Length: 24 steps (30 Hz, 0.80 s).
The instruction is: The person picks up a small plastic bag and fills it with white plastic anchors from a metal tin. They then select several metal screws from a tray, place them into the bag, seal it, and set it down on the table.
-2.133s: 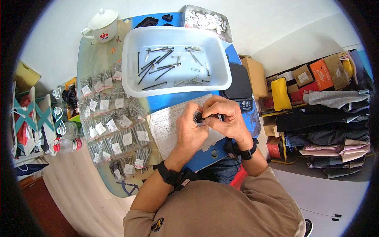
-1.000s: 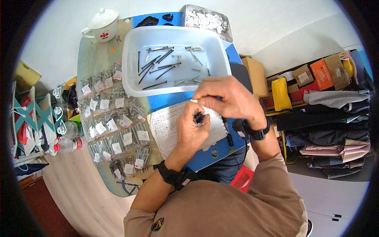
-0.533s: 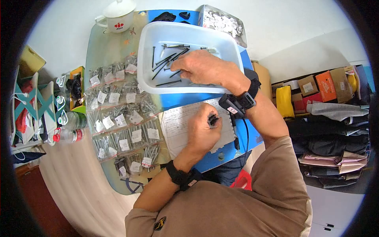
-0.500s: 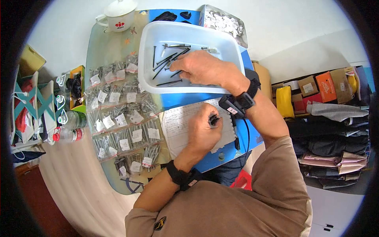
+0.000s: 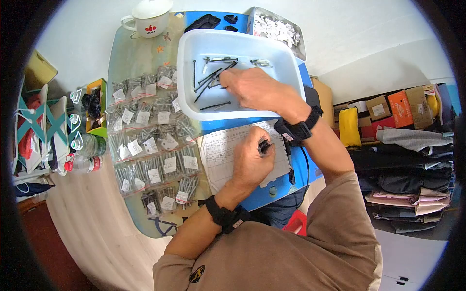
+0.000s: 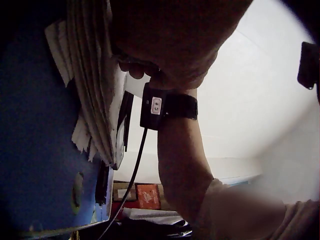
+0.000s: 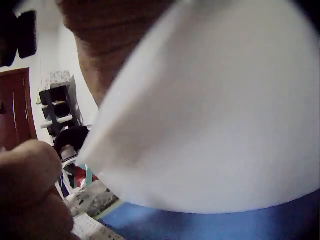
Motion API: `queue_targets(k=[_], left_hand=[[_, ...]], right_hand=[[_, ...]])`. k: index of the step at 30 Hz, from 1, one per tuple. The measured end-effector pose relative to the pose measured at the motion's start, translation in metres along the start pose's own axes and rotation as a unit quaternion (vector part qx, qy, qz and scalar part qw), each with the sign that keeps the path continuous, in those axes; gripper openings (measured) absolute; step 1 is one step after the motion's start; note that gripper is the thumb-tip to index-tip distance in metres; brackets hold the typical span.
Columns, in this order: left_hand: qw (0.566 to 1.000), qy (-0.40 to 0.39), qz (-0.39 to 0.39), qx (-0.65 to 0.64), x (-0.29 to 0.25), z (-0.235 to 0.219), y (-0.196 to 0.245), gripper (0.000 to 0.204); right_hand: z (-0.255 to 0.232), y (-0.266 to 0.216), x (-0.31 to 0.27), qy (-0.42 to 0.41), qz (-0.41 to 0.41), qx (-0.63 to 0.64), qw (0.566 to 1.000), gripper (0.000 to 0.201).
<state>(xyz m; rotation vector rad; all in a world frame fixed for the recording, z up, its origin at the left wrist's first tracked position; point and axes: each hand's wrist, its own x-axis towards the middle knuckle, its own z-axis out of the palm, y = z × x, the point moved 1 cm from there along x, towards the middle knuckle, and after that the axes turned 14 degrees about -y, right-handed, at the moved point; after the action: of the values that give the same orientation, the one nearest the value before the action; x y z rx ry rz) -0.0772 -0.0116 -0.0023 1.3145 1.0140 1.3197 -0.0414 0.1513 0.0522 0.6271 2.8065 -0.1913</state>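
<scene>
My left hand (image 5: 253,160) grips a small bundle of dark screws (image 5: 264,147), seen end-on above the curled thumb and forefinger; the fist hides the rest. Below it lies a handwritten sheet (image 5: 218,150). My right hand (image 5: 257,89) reaches into the white plastic tub (image 5: 182,92), palm down, with its fingertips among long black screws (image 5: 206,77). Whether they pinch a screw I cannot tell. Another black screw (image 5: 215,105) lies near the tub's front wall, and short silvery screws (image 5: 261,63) sit toward the back. In the right wrist view, the tub's wall (image 7: 215,130) blocks the fingers.
Rows of labelled clear bags of screws (image 5: 145,119) cover the table's left side. A lidded white mug (image 5: 150,24) stands at the back left, and a tin of white pieces (image 5: 274,31) behind the tub. A black pen (image 5: 291,175) lies right of the sheet; a cable (image 5: 307,167) hangs from the right wrist.
My right hand has left the left hand, gone forward into the tub, and shifted slightly right among the screws. The left hand keeps its bundle. The head view has shifted.
</scene>
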Motion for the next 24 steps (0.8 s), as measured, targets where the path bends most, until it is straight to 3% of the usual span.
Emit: queue_targets(k=[3,4,6,7,9,11,14,17,22,24], left_hand=[[1.000,-0.002,-0.003,-0.004,-0.001,0.000,0.000,0.023],[1.000,-0.003,-0.001,-0.005,-0.001,0.001,0.000,0.023],[1.000,-0.005,-0.003,0.002,-0.001,0.002,-0.003,0.023],[1.000,-0.006,-0.002,0.002,-0.001,0.002,-0.003,0.023],[1.000,-0.011,-0.018,-0.005,-0.002,0.002,-0.003,0.024],[1.000,-0.007,-0.010,0.005,-0.002,0.003,-0.004,0.025],[1.000,0.001,0.004,0.015,-0.001,0.003,-0.003,0.025],[1.000,0.005,0.018,0.012,0.000,0.004,-0.001,0.025],[0.999,0.006,0.011,0.049,-0.001,0.004,-0.002,0.024],[0.998,0.007,0.021,0.057,0.000,0.004,-0.003,0.024]], right_hand=[[-0.016,-0.007,-0.025,0.071,0.013,0.062,0.995,0.017],[-0.024,-0.014,-0.036,0.114,0.042,0.189,0.974,0.021],[-0.031,-0.025,-0.059,0.169,0.078,0.409,0.893,0.031],[-0.030,-0.032,-0.071,0.171,0.078,0.408,0.893,0.031],[-0.026,-0.047,-0.094,0.194,0.081,0.562,0.800,0.030],[-0.010,-0.061,-0.110,0.246,0.077,0.564,0.785,0.029],[0.010,-0.076,-0.129,0.270,0.106,0.485,0.825,0.024],[0.031,-0.075,-0.143,0.267,0.109,0.490,0.823,0.022],[0.035,-0.086,-0.140,0.335,0.105,0.522,0.777,0.016],[0.028,-0.091,-0.141,0.378,0.076,0.551,0.740,0.015]])
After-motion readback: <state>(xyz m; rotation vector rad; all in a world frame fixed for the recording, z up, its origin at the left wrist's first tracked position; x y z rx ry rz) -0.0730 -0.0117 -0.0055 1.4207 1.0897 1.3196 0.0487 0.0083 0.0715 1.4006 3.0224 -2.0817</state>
